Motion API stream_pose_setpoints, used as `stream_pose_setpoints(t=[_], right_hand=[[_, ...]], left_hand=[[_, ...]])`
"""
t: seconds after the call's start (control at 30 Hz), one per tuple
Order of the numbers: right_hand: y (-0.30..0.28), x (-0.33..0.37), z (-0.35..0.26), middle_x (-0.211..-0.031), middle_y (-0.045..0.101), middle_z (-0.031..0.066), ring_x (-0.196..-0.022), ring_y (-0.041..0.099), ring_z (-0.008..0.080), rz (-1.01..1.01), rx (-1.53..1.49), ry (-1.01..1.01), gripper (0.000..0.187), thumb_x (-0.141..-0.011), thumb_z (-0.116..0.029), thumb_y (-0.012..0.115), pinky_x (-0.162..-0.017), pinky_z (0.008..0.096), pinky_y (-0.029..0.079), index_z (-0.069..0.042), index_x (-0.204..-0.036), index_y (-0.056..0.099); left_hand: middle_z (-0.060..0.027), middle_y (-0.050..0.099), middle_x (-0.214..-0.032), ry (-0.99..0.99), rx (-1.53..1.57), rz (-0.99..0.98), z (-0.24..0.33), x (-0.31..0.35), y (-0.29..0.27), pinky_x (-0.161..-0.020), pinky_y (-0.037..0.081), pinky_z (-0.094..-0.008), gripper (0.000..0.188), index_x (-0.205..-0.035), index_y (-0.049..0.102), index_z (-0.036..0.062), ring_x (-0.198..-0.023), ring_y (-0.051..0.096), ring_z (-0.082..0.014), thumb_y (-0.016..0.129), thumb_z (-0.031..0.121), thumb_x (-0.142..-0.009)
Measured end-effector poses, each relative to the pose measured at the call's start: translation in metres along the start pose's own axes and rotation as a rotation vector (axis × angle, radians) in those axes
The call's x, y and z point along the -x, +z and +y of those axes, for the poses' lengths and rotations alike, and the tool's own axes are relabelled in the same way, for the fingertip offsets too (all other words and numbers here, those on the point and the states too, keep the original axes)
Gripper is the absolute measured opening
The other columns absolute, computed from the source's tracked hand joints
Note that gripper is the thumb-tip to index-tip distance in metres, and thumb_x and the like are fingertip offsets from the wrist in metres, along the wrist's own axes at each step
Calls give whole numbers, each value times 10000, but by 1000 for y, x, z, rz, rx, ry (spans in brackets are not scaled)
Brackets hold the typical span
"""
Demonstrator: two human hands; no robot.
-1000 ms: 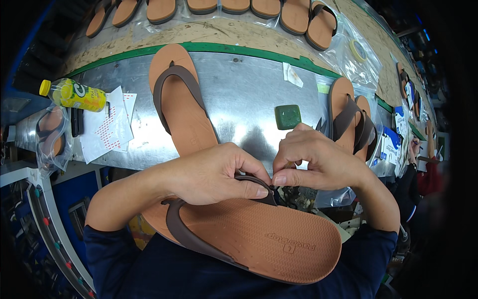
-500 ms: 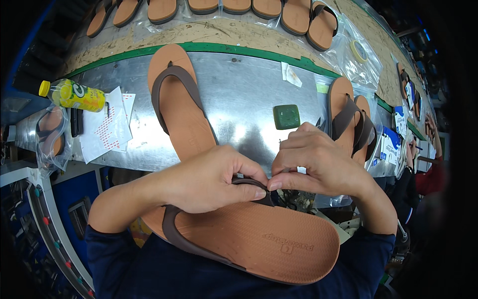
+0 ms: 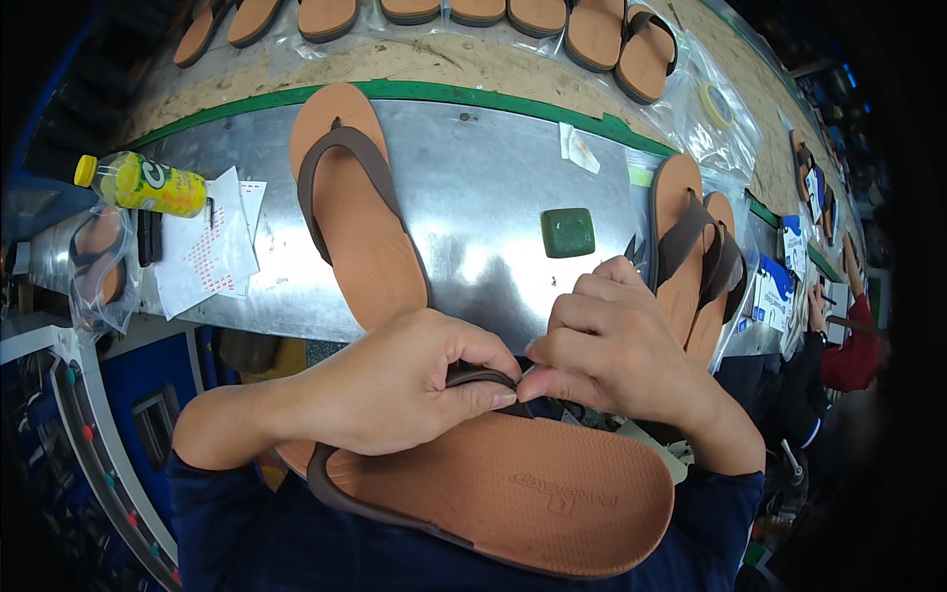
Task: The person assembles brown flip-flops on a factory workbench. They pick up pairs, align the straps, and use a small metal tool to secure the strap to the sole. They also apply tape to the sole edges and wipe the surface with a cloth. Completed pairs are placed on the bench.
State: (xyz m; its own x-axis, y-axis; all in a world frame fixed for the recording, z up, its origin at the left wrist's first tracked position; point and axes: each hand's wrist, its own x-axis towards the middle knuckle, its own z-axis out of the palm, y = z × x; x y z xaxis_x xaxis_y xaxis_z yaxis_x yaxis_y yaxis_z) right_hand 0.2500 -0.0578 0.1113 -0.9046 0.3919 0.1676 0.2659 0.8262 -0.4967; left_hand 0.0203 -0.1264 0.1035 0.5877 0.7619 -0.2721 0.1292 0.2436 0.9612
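Observation:
A tan flip-flop (image 3: 493,483) with a dark brown strap lies across my lap, its heel toward the right. My left hand (image 3: 395,380) is closed on the strap, pinching its far side between thumb and fingers. Against the strap's edge, at my left fingertips, my right hand (image 3: 617,345) makes a tight pinch; what is between its fingers is too small to make out. Grey pointed metal tips (image 3: 636,254) show just beyond my right knuckles; whether they touch the hand I cannot tell. Another flip-flop (image 3: 365,227) rests on the metal bench beyond my left hand.
A green block (image 3: 568,233) and white scraps (image 3: 578,150) lie on the bench (image 3: 473,197). At left are a yellow-capped bottle (image 3: 148,185), papers (image 3: 212,247) and a bagged sandal (image 3: 99,259). Crossed-strap sandals (image 3: 681,232) stand right; tape (image 3: 715,106) and several sandals line the back. A co-worker's red sleeve (image 3: 850,350) shows far right.
Both hands have shifted slightly down and toward the left, still pinching at the strap. The near side of the strap and the flip-flop on my lap have moved slightly down too.

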Motion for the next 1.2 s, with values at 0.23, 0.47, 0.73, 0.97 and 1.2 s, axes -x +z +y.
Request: stream_pose_setpoints(t=[0.23, 0.47, 0.73, 0.97, 1.2], right_hand=[[-7, -2, -1, -676, 533, -8, -633, 526, 179, 134, -89, 133, 251, -787, -351, 788, -637, 341, 325, -135, -827, 667], [-17, -4, -2, -732, 580, 12, -703, 546, 195, 66, -132, 161, 245, -848, -345, 744, -691, 335, 365, -104, -888, 728], [-13, -6, -2, -721, 562, -16, -682, 523, 182, 55, -52, 83, 257, -776, -373, 791, -682, 333, 349, -132, -821, 716], [-19, -10, -8, -711, 545, -29, -678, 513, 168, 7, 58, 46, 277, -721, -396, 803, -695, 328, 344, -143, -792, 715], [-10, -7, -2, -688, 503, -28, -656, 495, 166, -60, -17, 33, 250, -747, -392, 788, -671, 327, 322, -159, -785, 706]], left_hand=[[-98, 726, -927, -5, 25, -4, 0, -1, -11, -731, 511, -292, 203, -1072, 695, -12, -818, 657, -139, 656, 138, -941], [-104, 729, -937, 46, 48, 1, 1, 0, -13, -768, 518, -288, 204, -1077, 698, -8, -858, 674, -148, 660, 138, -940], [-113, 717, -874, 17, 38, 10, 1, -2, -11, -710, 507, -300, 212, -1062, 698, -14, -778, 653, -144, 654, 145, -929], [-101, 707, -844, 26, 46, 33, -2, -2, -5, -669, 493, -293, 206, -1049, 695, -13, -726, 622, -129, 657, 148, -927], [-103, 696, -823, -24, -63, 66, 3, 4, 4, -658, 490, -283, 192, -1056, 692, -4, -698, 607, -126, 660, 134, -927]])
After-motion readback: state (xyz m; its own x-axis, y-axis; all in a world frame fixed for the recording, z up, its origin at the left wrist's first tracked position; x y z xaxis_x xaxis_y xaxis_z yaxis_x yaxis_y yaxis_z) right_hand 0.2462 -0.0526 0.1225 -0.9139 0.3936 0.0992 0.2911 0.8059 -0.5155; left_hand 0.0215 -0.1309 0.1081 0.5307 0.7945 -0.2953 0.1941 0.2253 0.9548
